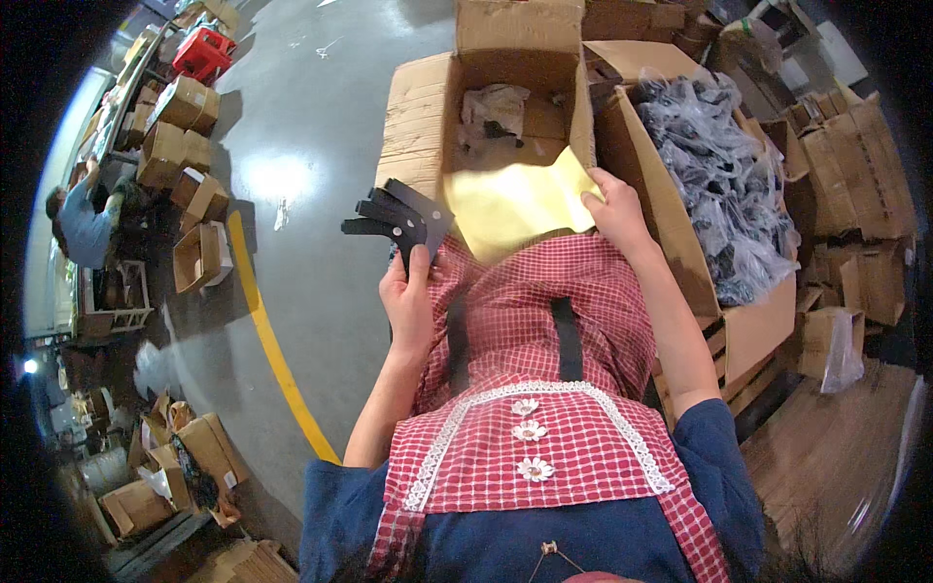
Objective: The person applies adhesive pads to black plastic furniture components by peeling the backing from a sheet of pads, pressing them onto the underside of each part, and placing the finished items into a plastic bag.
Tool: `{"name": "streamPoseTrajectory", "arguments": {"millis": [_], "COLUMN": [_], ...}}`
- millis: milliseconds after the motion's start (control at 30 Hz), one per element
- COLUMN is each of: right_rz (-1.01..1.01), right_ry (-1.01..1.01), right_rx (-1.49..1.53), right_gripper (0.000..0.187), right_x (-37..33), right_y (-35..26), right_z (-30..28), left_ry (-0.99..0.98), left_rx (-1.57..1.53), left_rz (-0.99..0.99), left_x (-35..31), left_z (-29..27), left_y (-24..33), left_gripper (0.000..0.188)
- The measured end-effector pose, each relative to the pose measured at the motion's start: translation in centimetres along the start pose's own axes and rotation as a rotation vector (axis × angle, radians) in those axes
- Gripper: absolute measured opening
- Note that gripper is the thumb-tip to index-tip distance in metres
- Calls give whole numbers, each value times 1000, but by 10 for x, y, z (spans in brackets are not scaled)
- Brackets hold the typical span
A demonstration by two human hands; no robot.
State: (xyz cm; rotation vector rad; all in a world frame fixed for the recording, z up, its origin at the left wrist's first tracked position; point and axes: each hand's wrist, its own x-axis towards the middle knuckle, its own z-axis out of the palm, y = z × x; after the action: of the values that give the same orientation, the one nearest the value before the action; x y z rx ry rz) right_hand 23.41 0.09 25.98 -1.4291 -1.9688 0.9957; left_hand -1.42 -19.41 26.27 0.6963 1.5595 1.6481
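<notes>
Several flat black angled pieces (416,216) with small pale dots stand fanned out in my left hand (410,301), its thumb pressed over them. My right hand (619,212) pinches the right edge of a yellow sheet (515,202), which looks like paper or thin cloth and is blurred on its left side. The sheet spreads over my lap, in front of an open cardboard box (418,121). Inside that box lies a crumpled pale piece (496,109) with something dark on it. Two black strips, one of them this right strip (566,340), lie on my red checked apron (505,350).
A long carton (651,185) at my right is heaped with clear plastic bags (714,175) around dark items. More cartons (850,170) stack behind it. A yellow line (267,340) crosses the grey floor at left. Farther left, a person (86,228) is among boxes.
</notes>
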Motion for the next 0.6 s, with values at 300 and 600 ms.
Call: {"name": "streamPoseTrajectory", "arguments": {"millis": [300,600], "right_rz": [-132,-149], "right_ry": [-453,-174], "right_rx": [-62,133], "right_gripper": [102,23], "right_x": [-2,-35], "right_y": [-71,-65], "right_z": [41,44], "left_ry": [-110,-374], "left_rx": [783,722], "left_rz": [261,506], "left_x": [-19,-33], "left_z": [5,22], "left_y": [-35,-13], "left_gripper": [27,47]}}
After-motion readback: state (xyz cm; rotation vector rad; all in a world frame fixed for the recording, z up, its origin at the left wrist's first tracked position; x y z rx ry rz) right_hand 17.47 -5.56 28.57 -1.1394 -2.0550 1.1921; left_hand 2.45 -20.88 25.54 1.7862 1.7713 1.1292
